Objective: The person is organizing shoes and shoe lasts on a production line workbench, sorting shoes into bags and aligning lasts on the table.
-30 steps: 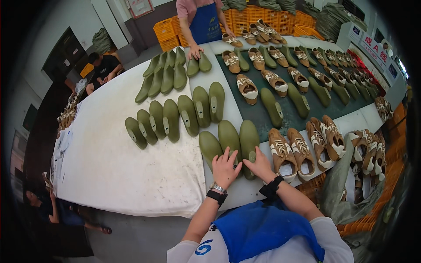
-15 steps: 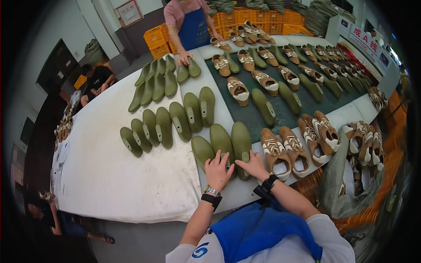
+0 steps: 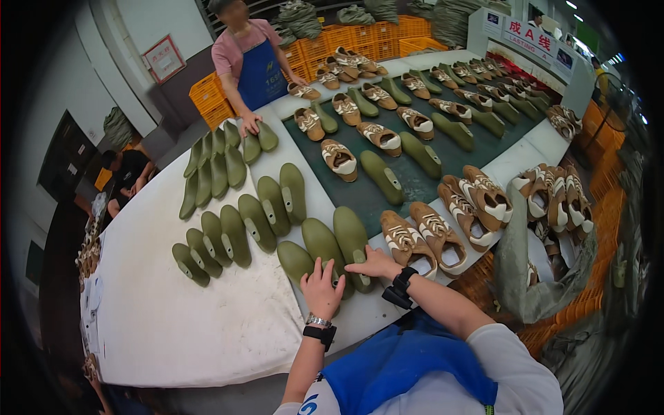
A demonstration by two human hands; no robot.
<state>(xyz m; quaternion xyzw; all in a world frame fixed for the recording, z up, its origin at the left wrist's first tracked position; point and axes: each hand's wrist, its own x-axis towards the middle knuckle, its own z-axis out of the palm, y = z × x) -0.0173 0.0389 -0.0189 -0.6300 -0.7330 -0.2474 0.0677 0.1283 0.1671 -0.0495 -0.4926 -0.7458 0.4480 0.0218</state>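
From afar, I keep the left hand [image 3: 321, 290], fingers spread, and the loosely open right hand [image 3: 375, 263] on smooth olive-green foot-shaped forms [image 3: 321, 241]; a pink-shirted co-worker's head [image 3: 231, 14] has entered view.

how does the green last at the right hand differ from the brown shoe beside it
The last is plain green; the shoe is brown with white stripes. The last looks smooth, whereas the shoe has laces and a foot opening. Both have rounded toes pointing away.

Sign [image 3: 529, 37]: red characters on white | wall notice [image 3: 164, 59]: red characters | co-worker's apron [image 3: 259, 77]: pale characters | sleeve [image 3: 308, 406]: blue mark
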